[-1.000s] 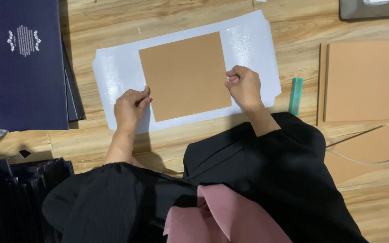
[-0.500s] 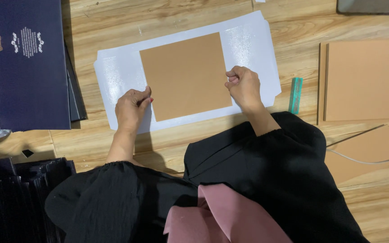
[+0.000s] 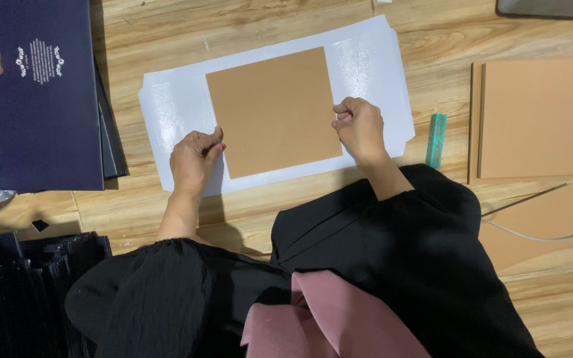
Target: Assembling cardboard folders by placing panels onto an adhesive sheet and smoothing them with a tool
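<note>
One brown board [image 3: 273,109] lies between both hands.

A plain tan board [image 3: 273,109] lies on a glossy white sheet [image 3: 174,116] over pale wood-grain floor [image 3: 167,40].

We see even, warm overhead light; glare patches on white sheet [image 3: 174,109] flanking brown card [image 3: 273,109]; soft shadows under forearms; focus sharp, edges undistorted.
</note>
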